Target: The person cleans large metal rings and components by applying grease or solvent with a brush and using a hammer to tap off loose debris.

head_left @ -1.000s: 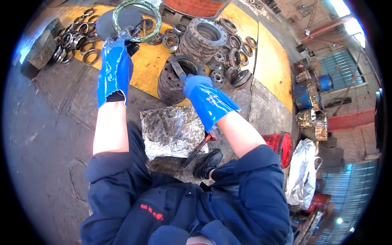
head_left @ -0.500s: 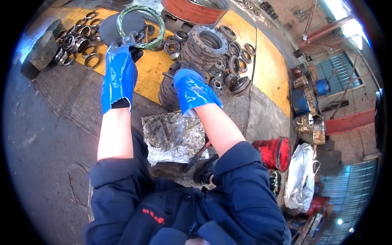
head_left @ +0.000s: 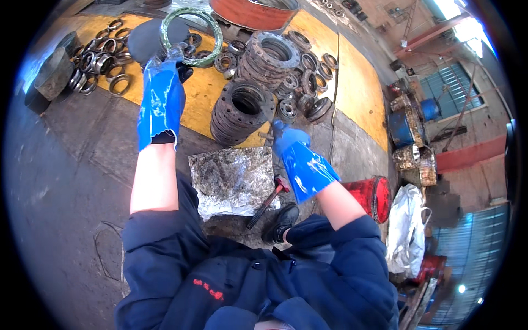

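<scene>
My left hand [head_left: 165, 69], in a shiny blue rubber glove, is closed on the lower left rim of a large greenish ring [head_left: 219, 41]. The ring is tilted up above the smaller parts behind it. My right hand [head_left: 291, 140], gloved the same way and a little blurred, is beside a stack of dark flanged rings [head_left: 234, 118]. A short, thin metal rod [head_left: 265, 135] sticks out to the left from its fingers. Between my knees lies a grimy, silvery slab [head_left: 231, 179], with a red-headed hammer [head_left: 267, 203] at its right edge.
A taller flange stack [head_left: 269, 58] stands behind, among several loose bearings [head_left: 289, 109]. More metal rings [head_left: 102, 60] lie at the far left on yellow flooring [head_left: 357, 82]. An orange drum [head_left: 256, 14] is at the back. A red bucket [head_left: 374, 198] and silvery bag [head_left: 406, 231] stand right.
My right hand has moved right and toward me, off the nearer flange stack, uncovering its top; the rod has moved with it. My left hand still holds the ring, nearly unmoved.
</scene>
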{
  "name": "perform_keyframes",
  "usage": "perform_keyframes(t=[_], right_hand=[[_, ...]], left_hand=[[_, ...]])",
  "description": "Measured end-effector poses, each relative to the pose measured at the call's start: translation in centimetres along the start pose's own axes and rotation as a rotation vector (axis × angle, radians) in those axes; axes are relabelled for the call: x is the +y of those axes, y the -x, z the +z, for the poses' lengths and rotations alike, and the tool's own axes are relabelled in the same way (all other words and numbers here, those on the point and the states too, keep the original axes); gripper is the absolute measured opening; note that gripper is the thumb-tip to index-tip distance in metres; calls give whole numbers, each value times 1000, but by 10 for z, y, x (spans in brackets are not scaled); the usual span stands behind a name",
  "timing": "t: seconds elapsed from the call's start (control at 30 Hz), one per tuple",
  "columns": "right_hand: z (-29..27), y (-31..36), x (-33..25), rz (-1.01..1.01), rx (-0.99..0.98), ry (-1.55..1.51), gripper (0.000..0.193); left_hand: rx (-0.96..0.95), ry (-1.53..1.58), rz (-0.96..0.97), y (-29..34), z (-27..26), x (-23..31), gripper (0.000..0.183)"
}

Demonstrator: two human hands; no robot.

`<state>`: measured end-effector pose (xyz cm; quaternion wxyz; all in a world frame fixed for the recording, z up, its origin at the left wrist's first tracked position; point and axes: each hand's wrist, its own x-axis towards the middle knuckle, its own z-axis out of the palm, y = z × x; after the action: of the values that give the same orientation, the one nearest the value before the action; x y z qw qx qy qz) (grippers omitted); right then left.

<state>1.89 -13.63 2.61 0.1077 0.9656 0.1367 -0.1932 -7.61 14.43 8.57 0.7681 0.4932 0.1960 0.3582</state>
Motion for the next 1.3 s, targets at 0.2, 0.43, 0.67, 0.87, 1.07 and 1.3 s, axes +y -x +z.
perform_keyframes(t=[0.2,0.43,0.67,0.87,1.07,1.3], right_hand=[[-4,28,2,-98,-9,266,44],[-25,-34,35,-218,7,318,46],[-39,-71,65,-445,95,473,54],[-57,-98,46,-594,131,436,53],[-70,-86,-2,-565,162,422,42],[-34,-5,21,-410,277,127,51]], left_hand=[[-11,22,-22,-5,6,-6,29],[-55,-219,74,0,16,-7,26],[-179,-752,498,-8,5,-26,31],[-160,-865,503,-5,8,-22,35],[-172,-637,333,4,25,-18,28],[-138,-249,92,11,27,-5,28]])
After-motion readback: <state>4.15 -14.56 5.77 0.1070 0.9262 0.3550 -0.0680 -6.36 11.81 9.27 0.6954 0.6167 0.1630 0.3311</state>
